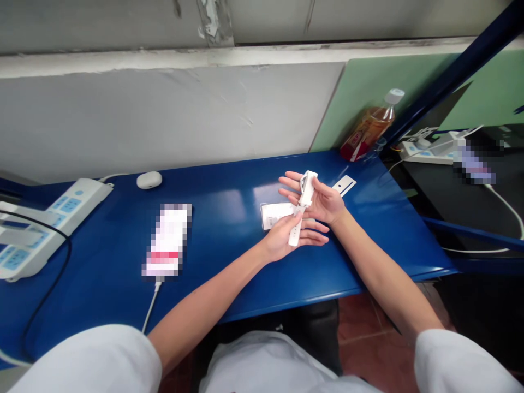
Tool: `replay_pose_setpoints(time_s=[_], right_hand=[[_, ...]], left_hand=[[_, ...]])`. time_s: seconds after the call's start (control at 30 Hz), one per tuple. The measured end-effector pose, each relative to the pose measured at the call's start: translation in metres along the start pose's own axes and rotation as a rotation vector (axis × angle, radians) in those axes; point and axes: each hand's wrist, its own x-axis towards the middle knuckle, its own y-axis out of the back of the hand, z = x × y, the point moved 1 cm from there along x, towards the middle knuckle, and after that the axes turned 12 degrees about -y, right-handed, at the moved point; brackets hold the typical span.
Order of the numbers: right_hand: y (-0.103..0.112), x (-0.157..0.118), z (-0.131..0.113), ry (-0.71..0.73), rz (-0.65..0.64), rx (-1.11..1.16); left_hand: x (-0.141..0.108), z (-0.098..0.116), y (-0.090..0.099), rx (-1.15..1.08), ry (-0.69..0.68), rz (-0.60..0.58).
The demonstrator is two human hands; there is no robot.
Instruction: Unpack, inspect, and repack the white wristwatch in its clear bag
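Observation:
My left hand (284,238) pinches a white strap with small holes (295,233) between thumb and fingers, its other fingers stretched out. Above it, my right hand (325,203) grips a small white block-like piece (309,188) under the thumb, its fingers spread. A grey ring-like part (303,182) shows at that piece's side. The two held pieces meet between the hands; whether they are joined I cannot tell. Behind my left hand lies a white packet with a printed label (272,215). A flat white card with a slot (344,186) lies beyond my right hand.
On the blue table (229,229) lie a phone (167,240) on a white cable and a white earbud case (149,179). A power strip (53,224) takes up the left side. A drink bottle (368,128) stands at the back right, near a blue frame post (446,76).

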Motion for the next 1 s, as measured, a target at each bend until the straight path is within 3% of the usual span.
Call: replay_pose_setpoints(time_s=[0.27,0.47,0.7,1.0], right_hand=[[-0.0056,-0.0016,-0.0017,-0.026,-0.009,0.024],[-0.0063,-0.0012,-0.0008,-0.031,-0.098,0.074],[-0.0056,-0.0005,-0.0001,-0.011,-0.164,0.119],[-0.0033,0.0004,0.0016,0.019,-0.134,0.071]], left_hand=[[-0.0033,-0.0004,-0.0005,-0.034,0.114,-0.157],[-0.0046,-0.0001,0.0011,-0.035,0.181,-0.246],[-0.0055,0.0003,0.0021,-0.065,0.218,-0.270],[-0.0048,0.0029,0.0025,-0.162,0.257,-0.272]])
